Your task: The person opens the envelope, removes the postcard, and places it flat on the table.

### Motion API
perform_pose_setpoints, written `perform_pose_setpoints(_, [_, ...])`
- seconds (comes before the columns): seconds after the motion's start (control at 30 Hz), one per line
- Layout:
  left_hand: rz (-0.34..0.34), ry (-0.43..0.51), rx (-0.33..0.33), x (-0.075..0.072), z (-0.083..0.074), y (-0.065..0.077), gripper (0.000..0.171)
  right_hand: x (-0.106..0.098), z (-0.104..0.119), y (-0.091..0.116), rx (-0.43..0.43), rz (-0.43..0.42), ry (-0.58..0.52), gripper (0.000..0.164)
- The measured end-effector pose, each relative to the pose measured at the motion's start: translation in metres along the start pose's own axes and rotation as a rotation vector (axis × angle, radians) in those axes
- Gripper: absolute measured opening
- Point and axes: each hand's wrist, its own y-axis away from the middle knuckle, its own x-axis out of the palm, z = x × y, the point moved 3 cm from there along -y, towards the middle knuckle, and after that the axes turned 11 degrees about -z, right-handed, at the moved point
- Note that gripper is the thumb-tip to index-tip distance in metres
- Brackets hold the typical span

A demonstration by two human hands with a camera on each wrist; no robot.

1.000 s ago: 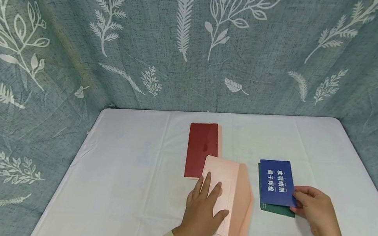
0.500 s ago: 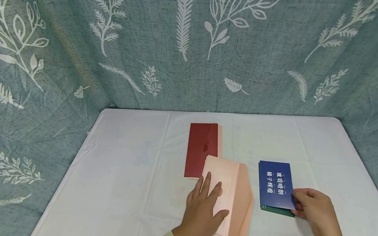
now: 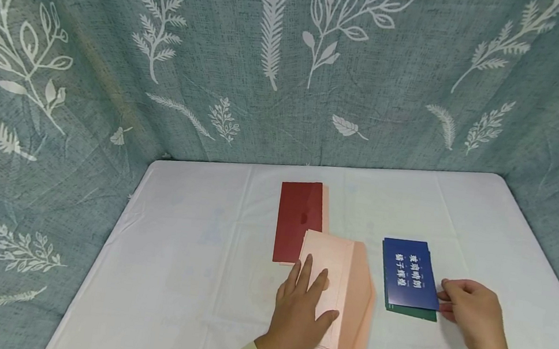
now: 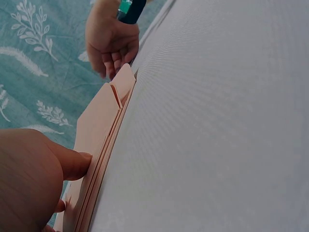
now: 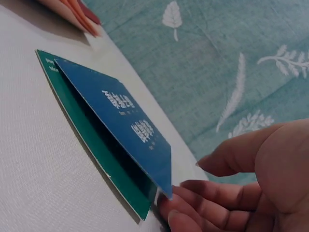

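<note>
Smooth blue card (image 3: pixel 410 274), satiny paper envelopes (image 3: pixel 354 300), matt cloth curtain (image 3: pixel 213 32)

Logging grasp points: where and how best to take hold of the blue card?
I'd pinch the blue card at its near right corner, top and underside, coming in from the right: it's thin, and the right wrist view shows that corner raised off the green card, leaving a gap.
</note>
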Motion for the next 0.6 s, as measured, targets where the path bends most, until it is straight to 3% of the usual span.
perform_pose_setpoints(0.3, [-0.002,0.008,-0.003,-0.0002,-0.0002,0.0,0.076,-0.0037,0.001,-0.0003,-0.073,-0.116,0.069,0.045])
perform_pose_setpoints(0.6, [0.003,0.007,-0.005,0.001,0.0001,-0.0003,0.076,0.0029,0.007,0.0078,-0.209,-0.16,0.001,0.04])
